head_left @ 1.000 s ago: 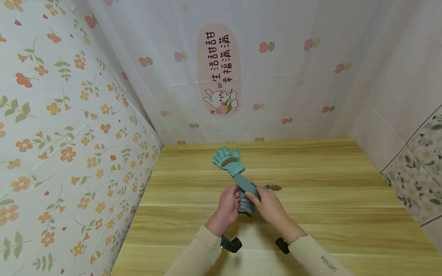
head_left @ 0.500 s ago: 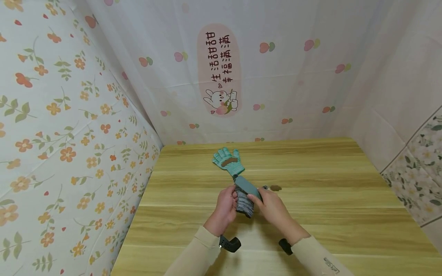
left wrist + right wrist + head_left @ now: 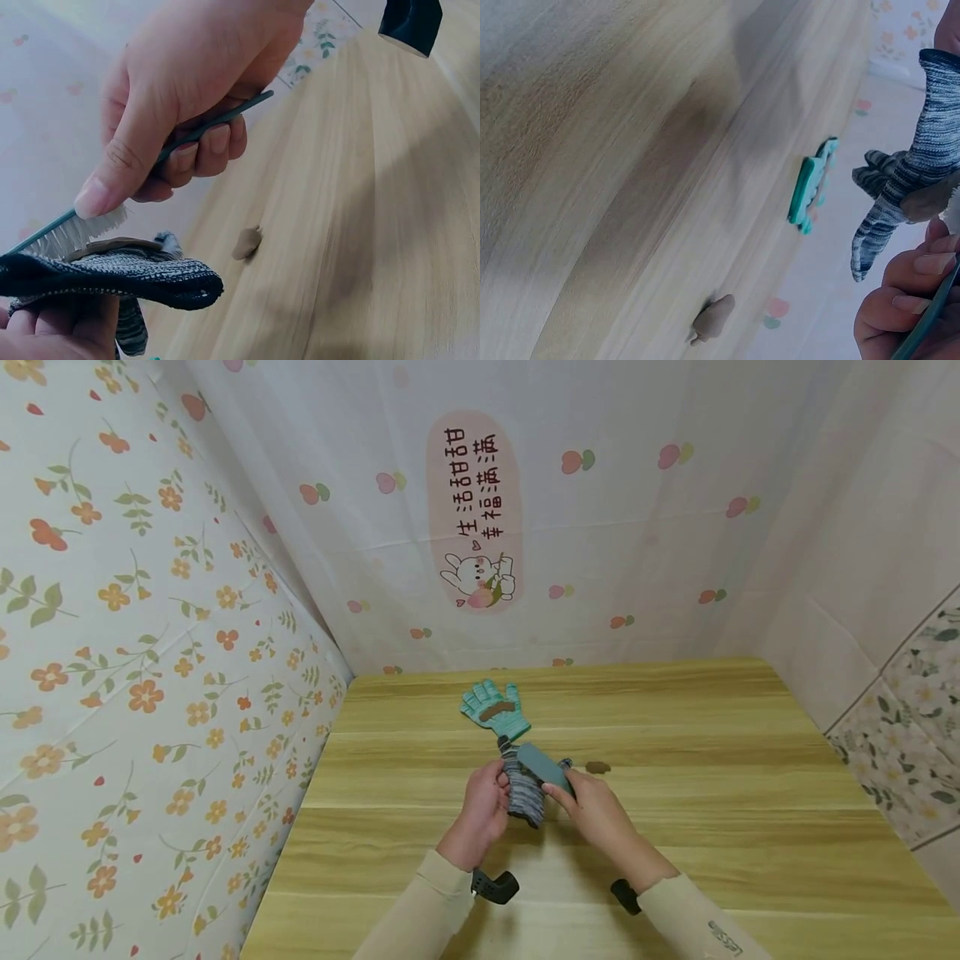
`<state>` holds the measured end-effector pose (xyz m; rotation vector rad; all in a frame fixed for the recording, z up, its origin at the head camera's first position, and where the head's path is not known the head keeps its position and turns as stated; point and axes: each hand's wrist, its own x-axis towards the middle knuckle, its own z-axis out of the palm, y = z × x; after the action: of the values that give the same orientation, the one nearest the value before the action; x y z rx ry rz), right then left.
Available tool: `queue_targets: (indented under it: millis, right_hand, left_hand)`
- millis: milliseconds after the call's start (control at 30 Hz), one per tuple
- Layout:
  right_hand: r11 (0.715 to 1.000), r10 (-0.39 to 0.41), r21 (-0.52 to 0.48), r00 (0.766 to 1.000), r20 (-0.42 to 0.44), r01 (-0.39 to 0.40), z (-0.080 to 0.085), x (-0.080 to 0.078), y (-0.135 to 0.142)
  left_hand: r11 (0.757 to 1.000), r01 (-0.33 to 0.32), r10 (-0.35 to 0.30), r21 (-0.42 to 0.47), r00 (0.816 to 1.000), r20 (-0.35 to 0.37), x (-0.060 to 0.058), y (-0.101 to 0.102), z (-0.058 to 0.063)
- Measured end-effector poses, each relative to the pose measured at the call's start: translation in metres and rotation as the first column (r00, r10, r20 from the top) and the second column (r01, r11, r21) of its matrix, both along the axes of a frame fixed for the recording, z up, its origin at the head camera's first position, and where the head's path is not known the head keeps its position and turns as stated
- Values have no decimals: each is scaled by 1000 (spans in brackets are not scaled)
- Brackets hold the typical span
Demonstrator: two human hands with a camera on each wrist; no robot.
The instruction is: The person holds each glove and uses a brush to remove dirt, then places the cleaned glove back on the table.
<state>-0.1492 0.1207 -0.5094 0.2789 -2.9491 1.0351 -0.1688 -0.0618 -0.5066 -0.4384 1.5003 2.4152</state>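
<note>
A dark grey-and-white knit glove [image 3: 525, 797] is held up off the table by my left hand [image 3: 483, 806], whose curled fingers grip its left side. In the left wrist view those fingers [image 3: 56, 330] lie under the glove. My right hand [image 3: 596, 810] grips a blue-green brush [image 3: 543, 767], thumb along its back. The brush's white bristles [image 3: 71, 232] face the glove, close to a brown patch [image 3: 112, 246] on it. The right wrist view shows the same patch [image 3: 928, 201] and the glove's dangling fingers.
A teal knit glove [image 3: 506, 722] with a brown strip across it lies flat farther back on the wooden table [image 3: 675, 710]. Right of the held glove lies a small brown lump [image 3: 597, 767]. Printed cloth walls [image 3: 630, 543] stand behind and at the sides.
The brush has shifted slightly to the right along the grey glove, uncovering more of it. My left hand and the glove have moved a little to the left. The teal glove stays put.
</note>
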Motion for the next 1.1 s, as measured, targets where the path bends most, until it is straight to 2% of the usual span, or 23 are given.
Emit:
queue_targets:
  millis: [200,333,467,600,767,933,1100]
  right_hand:
    - [999,1,-33,999,43,0,-2,1,0]
    - [993,-35,-111,996,77,44,-2,2,1]
    - [984,-74,-159,996,44,80,1,0,2]
    - [987,-67,-142,997,24,69,7,-2,-1]
    - [994,-17,-111,999,31,20,12,-2,-11]
    - [998,4,-63,999,33,-2,10,-1,-16]
    - [999,-10,-37,999,30,11,7,1,-13]
  left_hand:
    - [1000,-15,15,-11,1000,5,3,2,-3]
    - [1000,-21,22,-15,1000,4,3,4,-3]
    - [1000,-29,29,-7,999,-13,-1,5,-1]
    - [1000,-10,10,12,1000,-12,-2,7,1]
    - [1000,17,-17,13,1000,-9,-2,10,2]
    - [1000,18,-18,-7,1000,7,-2,12,1]
    - [999,7,-6,-42,1000,11,-2,12,1]
